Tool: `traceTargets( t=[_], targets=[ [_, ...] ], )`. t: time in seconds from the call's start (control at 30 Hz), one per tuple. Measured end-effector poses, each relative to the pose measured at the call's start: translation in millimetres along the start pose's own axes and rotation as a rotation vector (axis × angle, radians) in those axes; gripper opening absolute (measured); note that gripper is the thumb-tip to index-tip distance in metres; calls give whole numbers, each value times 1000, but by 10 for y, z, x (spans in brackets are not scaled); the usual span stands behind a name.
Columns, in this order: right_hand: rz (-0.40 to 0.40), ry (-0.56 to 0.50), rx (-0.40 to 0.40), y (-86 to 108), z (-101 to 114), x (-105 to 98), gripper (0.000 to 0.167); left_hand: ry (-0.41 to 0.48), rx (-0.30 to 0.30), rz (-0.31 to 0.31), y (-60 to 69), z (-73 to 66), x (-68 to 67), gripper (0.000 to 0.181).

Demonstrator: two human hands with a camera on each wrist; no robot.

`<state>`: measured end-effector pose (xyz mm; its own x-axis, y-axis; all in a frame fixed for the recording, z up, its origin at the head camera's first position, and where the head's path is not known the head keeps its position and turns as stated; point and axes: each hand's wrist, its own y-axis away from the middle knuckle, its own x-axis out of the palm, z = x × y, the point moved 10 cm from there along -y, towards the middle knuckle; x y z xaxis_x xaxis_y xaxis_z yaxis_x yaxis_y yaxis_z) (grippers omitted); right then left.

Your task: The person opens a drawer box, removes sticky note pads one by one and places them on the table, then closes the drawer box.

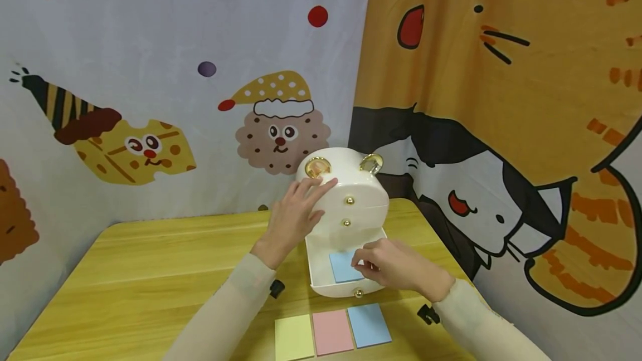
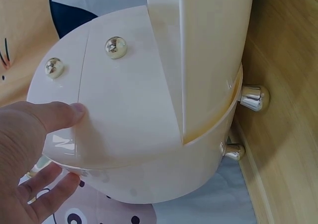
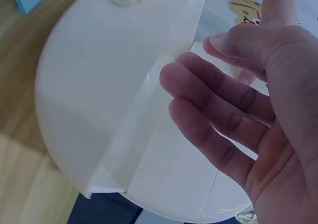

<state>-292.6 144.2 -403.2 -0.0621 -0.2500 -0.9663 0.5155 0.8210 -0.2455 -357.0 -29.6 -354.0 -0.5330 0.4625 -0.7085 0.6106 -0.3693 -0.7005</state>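
A white, rounded small drawer cabinet [image 1: 351, 180] with gold knobs and two gold-rimmed ears stands on the table, its bottom drawer [image 1: 316, 269] pulled out. My left hand [image 1: 293, 213] rests on its upper left side; the thumb [image 2: 62, 114] touches the front and fingers lie against the side, fairly straight. Inside the drawer lies a light blue sticky note pad [image 1: 345, 267]. Over that pad's right part is my right hand [image 1: 393, 263], fingers loosely bent. In the right wrist view, nothing shows between its fingers [image 3: 203, 129]. The pad's right part is hidden behind this hand.
In front of the drawer, yellow [image 1: 293, 337], pink [image 1: 333, 332] and blue [image 1: 369, 325] note pads lie in a row on the wooden table [image 1: 175, 272]. Small black clips [image 1: 277, 288] are near both wrists. Printed curtains [image 1: 150, 43] hang behind and to the right.
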Motion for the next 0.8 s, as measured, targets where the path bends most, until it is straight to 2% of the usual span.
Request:
traceTargets(
  t=[0.17, 0.47, 0.8],
  targets=[
    [58, 42, -25, -101, -17, 5, 11, 5, 6, -9, 2, -16, -24, 89],
    [219, 27, -59, -271, -57, 138, 13, -1, -1, -3, -10, -8, -19, 88],
    [282, 38, -77, -391, -92, 246, 23, -16, 3, -10, 6, 1, -19, 88]
  ],
)
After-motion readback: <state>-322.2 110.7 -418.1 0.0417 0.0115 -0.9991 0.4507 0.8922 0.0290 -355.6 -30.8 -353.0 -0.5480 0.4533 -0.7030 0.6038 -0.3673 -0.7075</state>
